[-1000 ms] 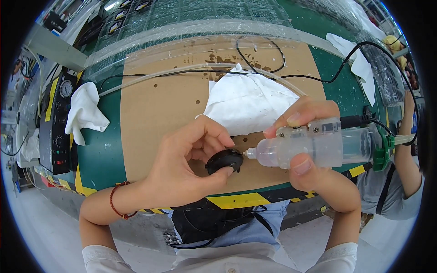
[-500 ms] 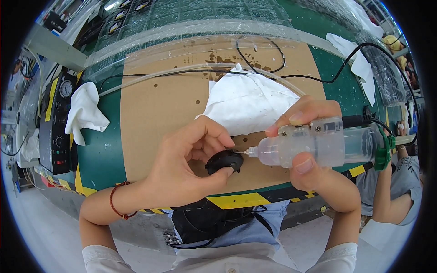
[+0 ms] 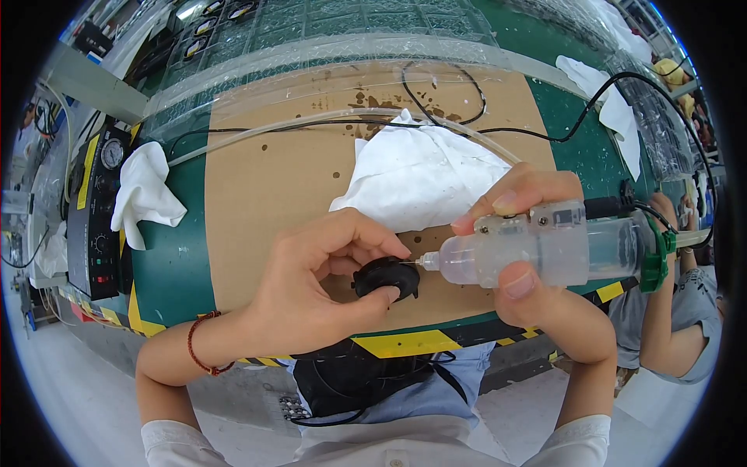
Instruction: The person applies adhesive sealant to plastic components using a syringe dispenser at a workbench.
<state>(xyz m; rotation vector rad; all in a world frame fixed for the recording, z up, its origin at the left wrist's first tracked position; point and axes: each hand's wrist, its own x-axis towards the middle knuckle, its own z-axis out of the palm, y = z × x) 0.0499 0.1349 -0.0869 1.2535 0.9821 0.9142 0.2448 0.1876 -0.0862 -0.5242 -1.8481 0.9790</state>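
Note:
Between the thumb and fingers of my left hand (image 3: 331, 276) is a small round black part (image 3: 385, 278), tilted, with little tabs on its edge. My right hand (image 3: 537, 241) grips a translucent dispensing syringe (image 3: 490, 253) from behind, thumb below and fingers above. The syringe lies level, and its thin needle points left at the rim of the black part. Whether the needle tip touches the part is too small to tell. A green cap (image 3: 658, 253) closes the syringe's right end. Just beyond both hands lies a crumpled white cloth (image 3: 420, 175).
Brown cardboard (image 3: 264, 194) covers the middle of the green bench. A black control box (image 3: 99, 210) with a gauge stands left, beside another white cloth (image 3: 148, 193). Clear trays (image 3: 350, 27) sit at the back. A black cable (image 3: 537, 137) crosses the bench. Another person's arm (image 3: 661, 319) shows at right.
My left hand has turned the black part slightly, and its fingers have shifted a little toward the needle. The syringe and my right hand stay almost where they were.

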